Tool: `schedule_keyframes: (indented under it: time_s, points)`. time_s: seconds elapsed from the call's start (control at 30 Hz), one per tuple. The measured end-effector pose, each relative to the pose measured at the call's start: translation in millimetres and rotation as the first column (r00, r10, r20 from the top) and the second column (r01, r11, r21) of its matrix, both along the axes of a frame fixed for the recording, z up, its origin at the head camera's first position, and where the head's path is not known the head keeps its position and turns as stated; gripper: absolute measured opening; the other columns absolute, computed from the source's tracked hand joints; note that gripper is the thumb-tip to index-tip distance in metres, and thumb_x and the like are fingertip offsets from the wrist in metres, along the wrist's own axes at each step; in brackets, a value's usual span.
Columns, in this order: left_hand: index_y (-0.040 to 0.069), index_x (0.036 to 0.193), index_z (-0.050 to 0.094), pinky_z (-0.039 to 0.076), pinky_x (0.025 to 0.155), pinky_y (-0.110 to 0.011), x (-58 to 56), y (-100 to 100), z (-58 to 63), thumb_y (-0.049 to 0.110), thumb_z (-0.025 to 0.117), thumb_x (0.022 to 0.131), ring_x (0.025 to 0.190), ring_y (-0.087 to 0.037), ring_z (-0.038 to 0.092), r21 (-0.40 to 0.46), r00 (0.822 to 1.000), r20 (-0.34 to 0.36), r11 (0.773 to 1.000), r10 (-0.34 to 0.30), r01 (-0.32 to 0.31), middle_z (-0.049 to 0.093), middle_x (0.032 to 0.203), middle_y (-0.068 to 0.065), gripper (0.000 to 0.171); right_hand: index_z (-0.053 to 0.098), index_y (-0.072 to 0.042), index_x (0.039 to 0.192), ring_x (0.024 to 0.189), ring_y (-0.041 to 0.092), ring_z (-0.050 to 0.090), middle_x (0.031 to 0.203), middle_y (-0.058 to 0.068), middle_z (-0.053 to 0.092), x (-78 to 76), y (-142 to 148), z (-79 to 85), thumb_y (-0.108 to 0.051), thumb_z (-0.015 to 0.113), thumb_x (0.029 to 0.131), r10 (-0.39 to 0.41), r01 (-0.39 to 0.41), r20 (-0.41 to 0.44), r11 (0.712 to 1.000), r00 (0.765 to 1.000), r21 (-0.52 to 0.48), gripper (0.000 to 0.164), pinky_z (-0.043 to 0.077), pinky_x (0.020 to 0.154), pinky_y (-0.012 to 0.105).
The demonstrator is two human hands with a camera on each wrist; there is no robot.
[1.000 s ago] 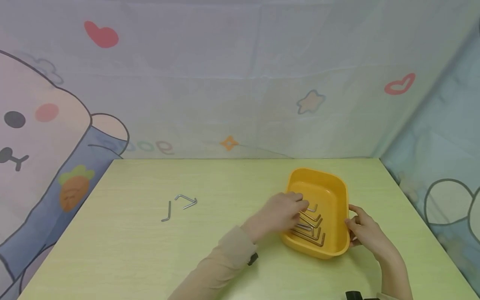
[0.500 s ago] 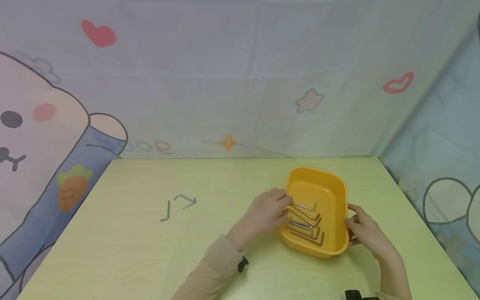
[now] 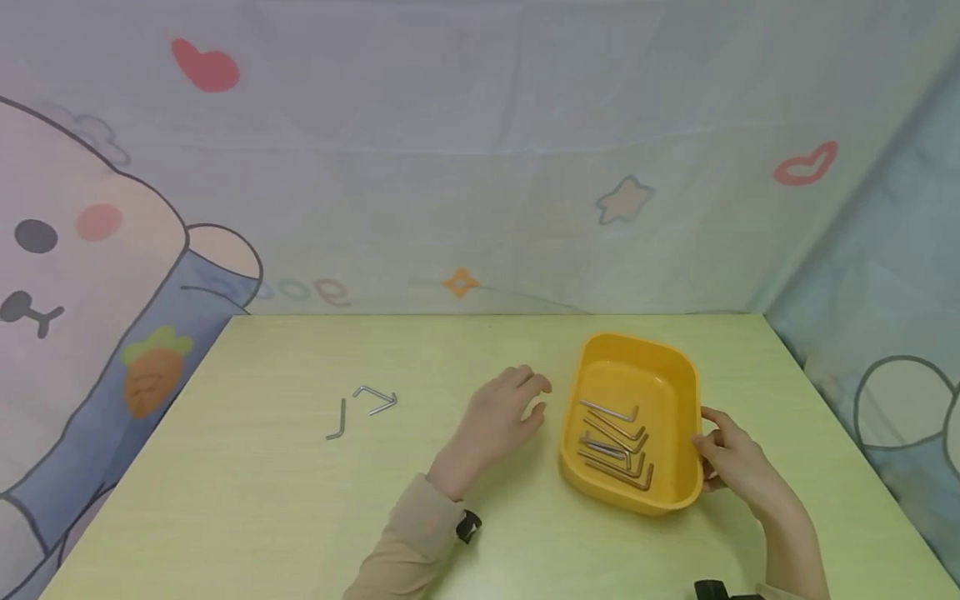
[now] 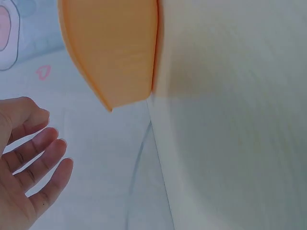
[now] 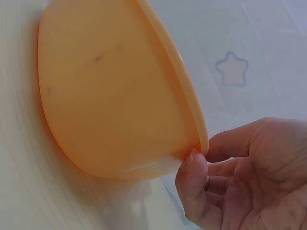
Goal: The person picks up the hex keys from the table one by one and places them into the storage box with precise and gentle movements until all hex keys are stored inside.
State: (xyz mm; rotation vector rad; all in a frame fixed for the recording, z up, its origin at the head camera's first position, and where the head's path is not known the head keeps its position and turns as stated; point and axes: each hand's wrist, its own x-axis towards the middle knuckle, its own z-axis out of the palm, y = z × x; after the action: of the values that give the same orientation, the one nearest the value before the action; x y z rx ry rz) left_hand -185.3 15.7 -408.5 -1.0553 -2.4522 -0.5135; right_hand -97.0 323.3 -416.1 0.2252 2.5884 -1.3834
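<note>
Left of the yellow plastic basin [image 3: 678, 400], my left hand [image 3: 495, 417] hangs over the table with relaxed fingers and nothing in them. The left wrist view shows its loosely bent fingers [image 4: 45, 158] apart from the basin's outer wall [image 4: 112, 48]. My right hand [image 3: 738, 462] holds the basin's right rim, thumb and forefinger at the edge in the right wrist view [image 5: 194, 163]. Inside the basin lie several L-shaped hex keys [image 3: 615, 472], some silvery and some brownish, with their short ends toward the right.
On the left part of the table lie more hex keys: a single one [image 3: 342, 419] and a pair [image 3: 382, 402] close together behind it. A printed cloth [image 3: 420, 167] hangs along the table's back edge. Black wrist straps [image 3: 468, 527] sit on the forearms.
My left hand has drawn back from inside the basin to the left, past its rim, uncovering the hex keys there. The right hand stays at the right rim.
</note>
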Motion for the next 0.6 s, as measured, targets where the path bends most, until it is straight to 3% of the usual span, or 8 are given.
schedule_keyframes:
  time_s: [0.33,0.6]
  points:
    - [0.013,0.101,0.064,0.042,0.059,-0.019,-6.6,-35.9,-5.6,0.011,0.066,0.086,0.073,-0.01,0.049,0.042,0.994,0.067,0.995,0.089,-0.092,0.058,0.087,0.003,0.016,0.008,0.006,0.15,0.071,0.015,0.059,0.094,0.014,0.054,0.5,-1.5,1.5,-0.017,0.039,0.103,0.008,-0.008,0.003,0.999,1.0,-0.031,0.061,0.056,0.062,0.03]
    - [0.01,0.096,0.065,0.048,0.062,-0.025,-15.9,-67.4,-5.6,0.008,0.067,0.084,0.08,-0.013,0.058,0.088,0.986,0.084,0.985,0.141,-0.148,0.061,0.087,-0.002,0.013,0.009,0.007,0.15,0.071,0.016,0.06,0.096,0.017,0.055,1.4,0.1,2.2,-0.016,0.039,0.102,0.01,-0.01,0.005,1.0,1.0,-0.022,0.061,0.056,0.062,0.03]
